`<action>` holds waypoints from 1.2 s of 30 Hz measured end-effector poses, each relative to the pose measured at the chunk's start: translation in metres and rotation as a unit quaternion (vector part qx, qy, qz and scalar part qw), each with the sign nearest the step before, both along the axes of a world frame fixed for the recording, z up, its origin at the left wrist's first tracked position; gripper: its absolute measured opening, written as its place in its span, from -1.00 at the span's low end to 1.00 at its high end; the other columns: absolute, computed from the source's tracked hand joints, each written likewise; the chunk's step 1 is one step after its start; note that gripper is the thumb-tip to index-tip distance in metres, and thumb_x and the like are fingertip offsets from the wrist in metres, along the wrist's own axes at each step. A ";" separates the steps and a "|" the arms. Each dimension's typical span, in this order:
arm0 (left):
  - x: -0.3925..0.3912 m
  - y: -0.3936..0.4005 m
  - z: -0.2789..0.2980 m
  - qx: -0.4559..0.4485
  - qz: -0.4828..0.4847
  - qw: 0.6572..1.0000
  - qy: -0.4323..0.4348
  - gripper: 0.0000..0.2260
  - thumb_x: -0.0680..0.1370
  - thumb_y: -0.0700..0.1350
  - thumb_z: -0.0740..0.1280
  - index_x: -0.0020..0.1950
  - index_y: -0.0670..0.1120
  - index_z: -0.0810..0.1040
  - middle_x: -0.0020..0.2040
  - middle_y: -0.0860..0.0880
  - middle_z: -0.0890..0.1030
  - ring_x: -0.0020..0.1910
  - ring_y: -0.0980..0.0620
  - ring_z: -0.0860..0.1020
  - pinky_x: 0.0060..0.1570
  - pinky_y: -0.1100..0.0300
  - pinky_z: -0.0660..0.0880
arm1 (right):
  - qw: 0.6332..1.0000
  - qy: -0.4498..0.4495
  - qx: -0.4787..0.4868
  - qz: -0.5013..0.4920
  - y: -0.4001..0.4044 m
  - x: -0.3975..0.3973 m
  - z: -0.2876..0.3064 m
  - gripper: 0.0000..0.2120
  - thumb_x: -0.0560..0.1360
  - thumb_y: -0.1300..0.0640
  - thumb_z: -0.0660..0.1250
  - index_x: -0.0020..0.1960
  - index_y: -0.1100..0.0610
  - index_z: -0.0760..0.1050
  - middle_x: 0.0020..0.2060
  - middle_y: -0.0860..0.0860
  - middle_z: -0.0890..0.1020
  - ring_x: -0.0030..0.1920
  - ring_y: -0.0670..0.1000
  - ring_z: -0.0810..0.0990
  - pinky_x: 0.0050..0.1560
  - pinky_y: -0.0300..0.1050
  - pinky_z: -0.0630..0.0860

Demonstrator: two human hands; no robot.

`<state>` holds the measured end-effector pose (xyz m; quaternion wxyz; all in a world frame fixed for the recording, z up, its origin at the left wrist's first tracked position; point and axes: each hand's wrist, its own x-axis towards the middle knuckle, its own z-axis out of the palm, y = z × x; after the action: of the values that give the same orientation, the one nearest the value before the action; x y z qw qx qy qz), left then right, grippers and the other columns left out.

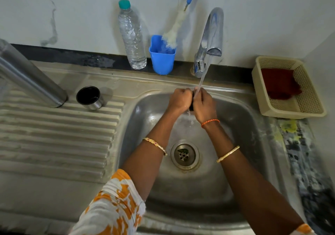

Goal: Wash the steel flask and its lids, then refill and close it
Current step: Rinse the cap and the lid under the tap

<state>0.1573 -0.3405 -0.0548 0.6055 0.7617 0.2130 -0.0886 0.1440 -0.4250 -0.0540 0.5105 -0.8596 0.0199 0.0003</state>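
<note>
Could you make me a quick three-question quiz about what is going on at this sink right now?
1. True or false: the tall steel flask stands on the ribbed draining board with no hand on it.
2. Which container holds the white bottle brush with the blue handle? A) beige plastic basket B) blue plastic cup C) clear plastic water bottle
3. What do the left hand and right hand hold under the running chrome tap?

Key: 1 true. 2 B. 3 A small dark object, mostly hidden in their grip; probably a flask lid.
</note>
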 end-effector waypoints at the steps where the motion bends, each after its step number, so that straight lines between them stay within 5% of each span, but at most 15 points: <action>1: 0.001 0.000 0.003 -0.035 -0.006 0.999 0.035 -0.70 0.58 -0.15 0.12 -0.30 -0.16 0.50 -0.40 -0.12 0.48 -0.36 -0.12 0.50 -0.36 0.08 0.46 | 0.999 -0.025 -0.029 0.016 -0.003 0.002 0.000 -0.71 0.62 0.06 0.10 -0.15 0.17 0.49 -0.29 0.07 0.54 -0.26 0.00 0.47 -0.23 -0.16 0.36; 3: 0.001 0.001 0.007 -0.044 -0.028 0.996 0.072 -0.71 0.61 -0.11 0.09 -0.20 -0.17 0.51 -0.41 -0.08 0.46 -0.43 -0.02 0.43 -0.46 0.20 0.33 | 0.998 -0.030 -0.061 0.010 -0.008 0.013 0.002 -0.78 0.57 0.07 0.20 -0.12 0.16 0.53 -0.25 0.05 0.56 -0.21 0.00 0.49 -0.25 -0.22 0.33; 5: -0.001 -0.001 0.011 0.061 -0.083 0.994 0.044 -0.72 0.63 -0.07 0.11 -0.19 -0.12 0.50 -0.35 -0.04 0.48 -0.35 0.02 0.45 -0.37 0.18 0.33 | 0.999 -0.014 -0.040 -0.031 -0.011 0.028 0.006 -0.84 0.54 0.02 0.27 -0.11 0.12 0.49 -0.21 0.01 0.55 -0.17 -0.02 0.48 -0.28 -0.29 0.32; 8: -0.005 -0.006 0.013 0.249 -0.156 0.955 -0.031 -0.71 0.62 -0.03 0.18 -0.26 -0.08 0.47 -0.34 0.00 0.49 -0.33 0.03 0.46 -0.30 0.20 0.37 | 0.993 0.005 -0.107 -0.040 -0.012 0.052 0.012 -0.58 0.48 -0.22 0.28 -0.02 0.16 0.43 -0.15 0.06 0.51 -0.14 0.02 0.48 -0.22 -0.20 0.37; 11: -0.005 -0.003 0.016 0.312 -0.153 0.935 -0.070 -0.79 0.61 -0.03 0.23 -0.08 -0.08 0.60 -0.25 -0.01 0.49 -0.25 0.03 0.45 -0.20 0.18 0.37 | 0.971 0.019 -0.237 -0.027 -0.005 0.070 0.019 -0.36 0.47 -0.36 0.15 0.05 0.24 0.47 -0.12 0.13 0.54 -0.11 0.09 0.53 -0.17 -0.13 0.38; 13: -0.004 -0.001 0.015 0.323 -0.159 0.930 -0.075 -0.77 0.62 -0.02 0.22 -0.02 -0.12 0.62 -0.22 -0.02 0.49 -0.22 0.04 0.45 -0.18 0.18 0.35 | 0.964 0.023 -0.265 -0.030 0.002 0.075 0.022 -0.42 0.53 -0.28 0.12 0.06 0.25 0.50 -0.11 0.14 0.55 -0.08 0.10 0.56 -0.16 -0.13 0.37; 18: -0.004 0.007 0.006 0.278 -0.133 0.948 -0.083 -0.72 0.66 -0.08 0.13 -0.06 -0.18 0.56 -0.21 -0.08 0.52 -0.18 -0.04 0.55 -0.20 0.18 0.39 | 0.953 0.027 -0.299 -0.040 0.010 0.076 0.020 -0.59 0.63 -0.03 0.06 0.13 0.28 0.50 0.06 0.25 0.58 0.09 0.24 0.57 -0.02 -0.07 0.44; 24: -0.004 0.018 0.003 0.187 -0.155 0.967 -0.082 -0.69 0.65 -0.01 0.19 0.13 -0.25 0.50 0.02 -0.20 0.61 0.01 -0.12 0.59 -0.02 0.08 0.52 | 0.980 0.085 -0.174 -0.038 0.008 0.072 0.030 -0.36 0.59 -0.24 -0.04 0.04 0.28 0.55 -0.05 0.22 0.62 -0.07 0.17 0.57 -0.05 -0.05 0.46; 28: -0.012 0.032 0.000 0.103 -0.140 0.982 -0.077 -0.71 0.59 0.05 0.30 0.05 -0.18 0.46 -0.05 -0.13 0.58 -0.02 -0.08 0.58 -0.08 0.15 0.50 | 0.978 0.206 -0.040 -0.004 0.002 0.057 0.040 -0.45 0.57 -0.24 0.05 0.25 0.18 0.43 0.01 0.12 0.60 -0.02 0.08 0.57 -0.05 -0.07 0.49; 31: -0.021 0.047 -0.001 0.044 -0.119 0.989 -0.070 -0.73 0.56 0.08 0.34 -0.03 -0.13 0.45 -0.08 -0.08 0.57 -0.09 -0.02 0.55 -0.23 0.27 0.44 | 0.982 0.188 0.007 -0.027 0.006 0.019 0.033 -0.62 0.59 -0.08 0.15 0.27 0.15 0.42 0.04 0.11 0.59 0.04 0.07 0.56 -0.11 -0.12 0.48; 34: -0.031 0.066 -0.002 0.027 -0.107 0.990 -0.084 -0.67 0.50 0.10 0.41 -0.03 -0.17 0.53 -0.07 -0.12 0.64 -0.05 -0.07 0.61 -0.04 0.11 0.54 | 0.985 0.162 0.050 -0.015 0.019 -0.029 0.024 -0.83 0.58 0.15 0.23 0.12 0.13 0.52 0.01 0.11 0.60 0.05 0.07 0.58 -0.10 -0.12 0.54; 36: -0.040 0.077 0.000 0.023 -0.106 0.990 -0.086 -0.66 0.46 0.11 0.46 -0.07 -0.18 0.57 -0.11 -0.12 0.66 -0.07 -0.07 0.63 -0.01 0.06 0.56 | 0.988 0.149 0.035 0.026 0.028 -0.055 0.022 -0.81 0.52 0.23 0.28 0.12 0.12 0.51 0.04 0.11 0.61 0.05 0.08 0.59 0.01 -0.06 0.57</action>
<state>0.1172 -0.2636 -0.0549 0.5907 0.7987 0.0805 -0.0814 0.0889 -0.3965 -0.0316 0.5316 -0.8317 0.0732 0.1427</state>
